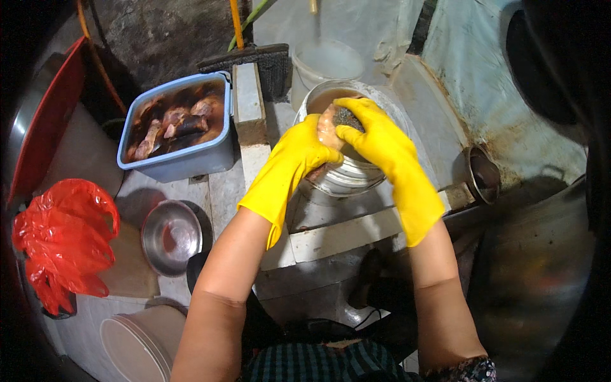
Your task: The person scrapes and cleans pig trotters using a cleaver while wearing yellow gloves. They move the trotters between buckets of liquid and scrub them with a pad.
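Checked cloth [305,366]: spread across my front at the bottom of the view, my bare forearms rising on either side of it.
Tiled curb [350,237]: its front edge runs between me and the work.
Left grip [299,149]: closed around the meat piece, on its left side; of my two hands, this one bears it.
Right grip [385,143]: clenched on a dark, speckled pad, probably a scourer, with thumb and fingers about it.
Meat piece [327,129]: pale and pinkish, held between my gloves above the near part of the bucket's mouth. As far as it shows, its long axis runs away from me; the left glove hides much of it.
Pad to meat [345,118]: just right of the piece's upper part, apparently touching; my right grip comes at the long side.
White bucket [347,180]: behind the curb's front edge, with brownish liquid inside.
Blue tub [178,160]: outside the curb's left edge, holding meat chunks [191,121] in dark liquid.
Second bucket [305,77]: farther off, toward the curb's far left corner.
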`<state>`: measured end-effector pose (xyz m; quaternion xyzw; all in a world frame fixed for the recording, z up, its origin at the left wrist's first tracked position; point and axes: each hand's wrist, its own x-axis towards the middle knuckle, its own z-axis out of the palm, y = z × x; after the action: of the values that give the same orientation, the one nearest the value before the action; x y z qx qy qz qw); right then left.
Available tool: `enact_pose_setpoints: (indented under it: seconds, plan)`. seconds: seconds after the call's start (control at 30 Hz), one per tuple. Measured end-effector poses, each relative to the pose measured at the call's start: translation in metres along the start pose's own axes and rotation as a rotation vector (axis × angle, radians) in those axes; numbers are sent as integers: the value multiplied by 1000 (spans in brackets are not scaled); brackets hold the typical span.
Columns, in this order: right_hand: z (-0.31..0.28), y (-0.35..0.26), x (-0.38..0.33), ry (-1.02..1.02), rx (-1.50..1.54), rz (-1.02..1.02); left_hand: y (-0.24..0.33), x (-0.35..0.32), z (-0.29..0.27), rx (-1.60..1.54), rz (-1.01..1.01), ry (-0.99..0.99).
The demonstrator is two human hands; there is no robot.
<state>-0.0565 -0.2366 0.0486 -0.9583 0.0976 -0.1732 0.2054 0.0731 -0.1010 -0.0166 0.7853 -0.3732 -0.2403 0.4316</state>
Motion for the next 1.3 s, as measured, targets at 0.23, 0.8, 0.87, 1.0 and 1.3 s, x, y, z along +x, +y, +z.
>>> enact_pose_setpoints:
  seconds: [0.23, 0.8, 0.87, 1.0, 1.3]
  plan:
    - [29, 35, 54, -53, -201, 67, 0, -2, -13, 231, 63, -19]
    - [24, 52, 64, -103, -123, 249, 14, -10, -5, 214, 135, -4]
    - [36, 62, 70, -21, -133, 388, 8, -11, -8, 163, 111, -8]
    - [33, 69, 47, 101, 36, 585, -10, -12, -8, -3, 97, 54]
    - [65, 100, -13, -214, -361, 545, 11, -15, 20, 298, 109, 317]
